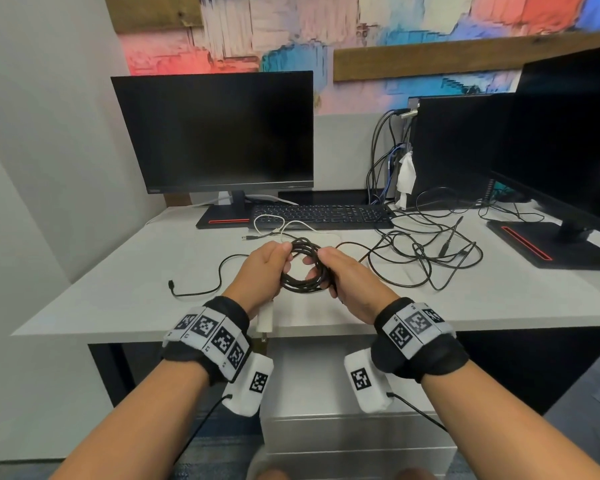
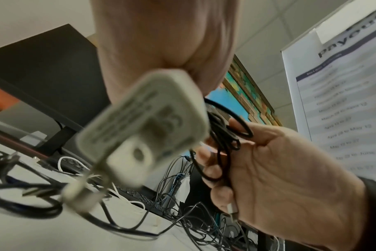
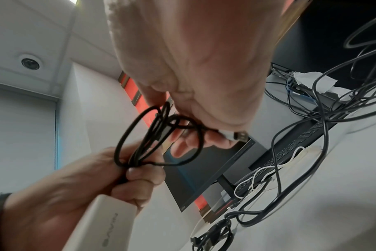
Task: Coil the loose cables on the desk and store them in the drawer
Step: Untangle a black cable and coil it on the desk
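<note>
Two dark monitors (image 1: 215, 133), a black keyboard (image 1: 321, 214) (between their stands), a computer tower (image 1: 454, 147).

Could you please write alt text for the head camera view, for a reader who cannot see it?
Two hands, left hand and right hand, hold a coiled black cable above a white desk, a white power adapter hanging under the left. A loose tangle of thin black cables lies to the right, before a black keyboard and dark monitors.
</note>
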A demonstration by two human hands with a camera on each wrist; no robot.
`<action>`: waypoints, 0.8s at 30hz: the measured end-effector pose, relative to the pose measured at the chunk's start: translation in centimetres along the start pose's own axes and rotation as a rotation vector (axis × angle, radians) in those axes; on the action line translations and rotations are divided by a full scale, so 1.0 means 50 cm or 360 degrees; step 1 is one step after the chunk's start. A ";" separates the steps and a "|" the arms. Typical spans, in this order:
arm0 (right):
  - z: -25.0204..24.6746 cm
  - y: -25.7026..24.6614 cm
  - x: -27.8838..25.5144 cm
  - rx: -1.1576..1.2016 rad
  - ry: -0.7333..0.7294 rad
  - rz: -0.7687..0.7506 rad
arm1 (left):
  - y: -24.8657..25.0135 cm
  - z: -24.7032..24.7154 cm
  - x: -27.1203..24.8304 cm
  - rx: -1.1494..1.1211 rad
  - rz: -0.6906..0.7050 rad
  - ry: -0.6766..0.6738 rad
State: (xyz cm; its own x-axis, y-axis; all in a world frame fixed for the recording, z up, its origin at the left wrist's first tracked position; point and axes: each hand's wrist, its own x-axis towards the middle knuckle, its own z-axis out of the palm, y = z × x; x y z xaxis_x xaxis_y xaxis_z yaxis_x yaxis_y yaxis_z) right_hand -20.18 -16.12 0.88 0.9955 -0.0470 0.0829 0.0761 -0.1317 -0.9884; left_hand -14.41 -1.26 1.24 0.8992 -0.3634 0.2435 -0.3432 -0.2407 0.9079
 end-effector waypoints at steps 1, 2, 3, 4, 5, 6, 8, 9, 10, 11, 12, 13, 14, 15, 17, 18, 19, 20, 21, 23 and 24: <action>0.000 -0.002 -0.001 -0.0063 -0.0002 -0.0018 | 0.000 -0.002 0.001 -0.0014 -0.0004 0.0006; -0.001 -0.004 -0.004 -0.0123 -0.0006 -0.0032 | 0.000 -0.005 0.002 -0.0003 0.0004 0.0026; -0.002 -0.006 -0.006 -0.0168 -0.0013 -0.0041 | 0.000 -0.008 0.004 0.0034 0.0024 0.0056; -0.003 -0.008 -0.009 -0.0200 -0.0026 -0.0048 | 0.001 -0.012 0.005 0.0095 0.0050 0.0083; -0.004 -0.009 -0.012 -0.0214 -0.0041 -0.0057 | 0.003 -0.015 0.007 0.0169 0.0079 0.0101; -0.004 -0.008 -0.014 -0.0225 -0.0061 -0.0072 | 0.004 -0.018 0.009 0.0243 0.0101 0.0113; -0.001 -0.007 -0.016 -0.0282 -0.0060 -0.0109 | 0.004 -0.022 0.011 0.0374 0.0111 0.0146; 0.001 -0.007 -0.015 -0.0330 -0.0032 -0.0122 | 0.004 -0.024 0.013 0.0428 0.0108 0.0166; 0.002 -0.005 -0.012 -0.0370 0.0009 -0.0131 | 0.003 -0.025 0.014 0.0465 0.0108 0.0185; 0.001 -0.004 -0.009 -0.0395 0.0053 -0.0133 | 0.002 -0.026 0.016 0.0491 0.0106 0.0200; 0.000 -0.002 -0.005 -0.0407 0.0097 -0.0121 | 0.001 -0.026 0.016 0.0508 0.0103 0.0212; -0.001 -0.002 -0.003 -0.0409 0.0130 -0.0101 | 0.001 -0.025 0.016 0.0524 0.0104 0.0223; -0.002 -0.001 -0.001 -0.0415 0.0147 -0.0079 | 0.002 -0.023 0.015 0.0544 0.0110 0.0234; -0.001 0.001 0.000 -0.0427 0.0152 -0.0057 | 0.003 -0.022 0.014 0.0566 0.0121 0.0241; 0.004 0.006 0.006 -0.0444 0.0166 -0.0032 | 0.006 -0.018 0.013 0.0583 0.0152 0.0254; 0.005 0.009 0.009 -0.0434 0.0179 -0.0015 | 0.006 -0.016 0.014 0.0564 0.0160 0.0253; 0.006 0.010 0.012 -0.0404 0.0192 0.0013 | 0.006 -0.014 0.015 0.0520 0.0149 0.0234; 0.007 0.010 0.016 -0.0348 0.0210 0.0038 | 0.005 -0.012 0.015 0.0448 0.0124 0.0197; 0.007 0.009 0.019 -0.0273 0.0228 0.0052 | 0.005 -0.010 0.014 0.0358 0.0083 0.0148; 0.004 0.003 0.023 -0.0110 0.0275 0.0057 | 0.005 -0.010 0.009 0.0190 -0.0014 0.0044; 0.003 0.000 0.024 -0.0047 0.0298 0.0052 | 0.005 -0.012 0.006 0.0116 -0.0062 -0.0003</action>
State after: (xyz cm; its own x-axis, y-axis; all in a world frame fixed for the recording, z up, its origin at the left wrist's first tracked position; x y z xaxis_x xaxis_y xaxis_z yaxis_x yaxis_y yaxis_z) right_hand -19.00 -16.05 0.98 0.9692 -0.2346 0.0755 0.0391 -0.1562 -0.9870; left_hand -14.06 -0.91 1.73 0.9119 -0.3541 0.2077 -0.3268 -0.3198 0.8893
